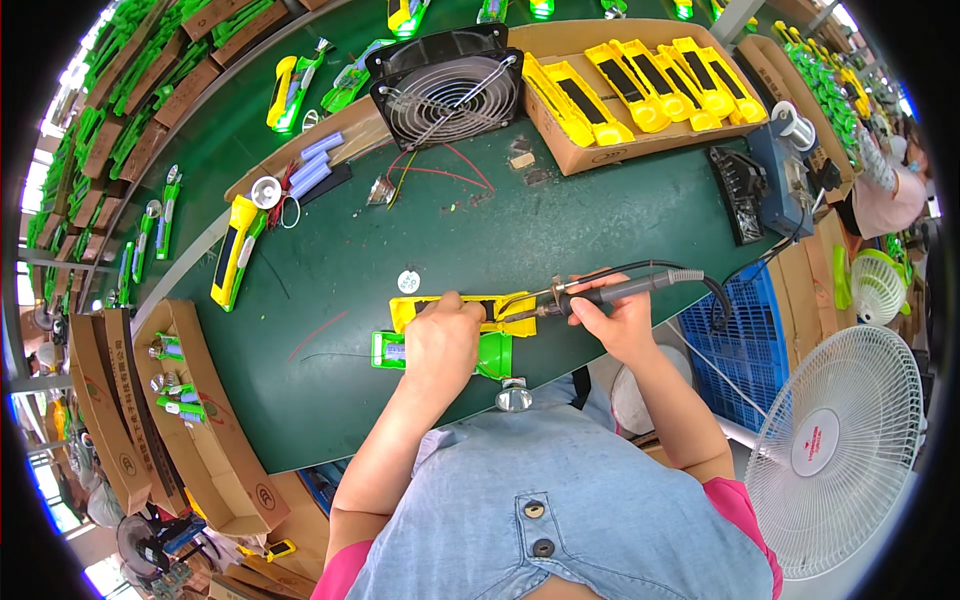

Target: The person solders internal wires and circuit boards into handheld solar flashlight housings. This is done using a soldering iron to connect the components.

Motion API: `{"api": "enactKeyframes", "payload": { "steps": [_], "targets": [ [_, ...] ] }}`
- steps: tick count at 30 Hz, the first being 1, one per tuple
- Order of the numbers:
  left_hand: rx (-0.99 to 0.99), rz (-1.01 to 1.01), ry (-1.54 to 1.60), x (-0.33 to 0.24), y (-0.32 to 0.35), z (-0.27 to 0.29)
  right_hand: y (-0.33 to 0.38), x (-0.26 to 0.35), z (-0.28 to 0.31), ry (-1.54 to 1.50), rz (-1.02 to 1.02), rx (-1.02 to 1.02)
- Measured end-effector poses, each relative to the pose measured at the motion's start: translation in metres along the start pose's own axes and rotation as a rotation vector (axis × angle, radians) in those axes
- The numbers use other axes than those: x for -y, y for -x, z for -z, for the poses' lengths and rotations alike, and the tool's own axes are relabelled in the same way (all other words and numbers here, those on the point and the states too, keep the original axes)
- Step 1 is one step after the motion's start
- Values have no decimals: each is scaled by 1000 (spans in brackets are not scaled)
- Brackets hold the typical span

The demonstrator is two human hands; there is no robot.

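In front of me lies a yellow plastic flashlight casing [520,327] with a dark panel inside. My left hand [445,340] is closed on its middle, the fingertips partly hidden. My right hand [615,315] grips a soldering iron [600,295] with a thin guide tube fixed beside it. The iron points left, its tip over the casing's right half, where thin wires show; whether it touches cannot be made out. Just nearer to me, partly under my left hand, sits a green flashlight casing [493,355] with a blue battery cell [394,352] and a round lamp head [514,397].
A black fan [447,90] stands at the back beside a cardboard box [610,155] of yellow casings. A solder spool [795,127] sits on a blue-grey soldering station [780,180]. Left are a yellow-green flashlight [236,255] and loose batteries [312,165]. A white fan [835,440] is at right.
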State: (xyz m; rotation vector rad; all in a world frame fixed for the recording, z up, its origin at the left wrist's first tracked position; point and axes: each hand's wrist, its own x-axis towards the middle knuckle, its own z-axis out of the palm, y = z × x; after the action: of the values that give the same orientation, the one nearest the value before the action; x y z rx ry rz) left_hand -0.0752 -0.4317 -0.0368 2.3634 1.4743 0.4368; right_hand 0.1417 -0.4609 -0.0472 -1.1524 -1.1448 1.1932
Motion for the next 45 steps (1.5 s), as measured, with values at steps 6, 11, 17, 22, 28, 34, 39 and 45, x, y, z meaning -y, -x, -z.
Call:
{"api": "enactKeyframes", "payload": {
  "steps": [6, 11, 17, 22, 28, 34, 39, 45],
  "targets": [
    [-8, -33, -56, -1, 0, -2, 0, -9, -6, 9, -76, -9],
    [-14, -19, -57, -2, -1, -2, 4, -15, -7, 28, -29, -23],
    [-17, 4, -69, -2, -1, -4, 10, -16, -8, 26, -32, -65],
    [-20, -14, -76, -4, -1, -2, 19, -12, -13, 1, 56, -120],
    [-36, -13, -79, -2, -1, -4, 39, -8, -21, 58, 201, -89],
    [-37, -6, -80, -4, -2, -3, 23, -24, -47, 436, 370, 161],
    [-27, 25, -70, -3, -1, -4, 12, -36, -53, 504, 378, 168],
    [-63, -69, 0, 7, 3, 5, 7, -30, -57, 518, 393, 124]
  ]
}}
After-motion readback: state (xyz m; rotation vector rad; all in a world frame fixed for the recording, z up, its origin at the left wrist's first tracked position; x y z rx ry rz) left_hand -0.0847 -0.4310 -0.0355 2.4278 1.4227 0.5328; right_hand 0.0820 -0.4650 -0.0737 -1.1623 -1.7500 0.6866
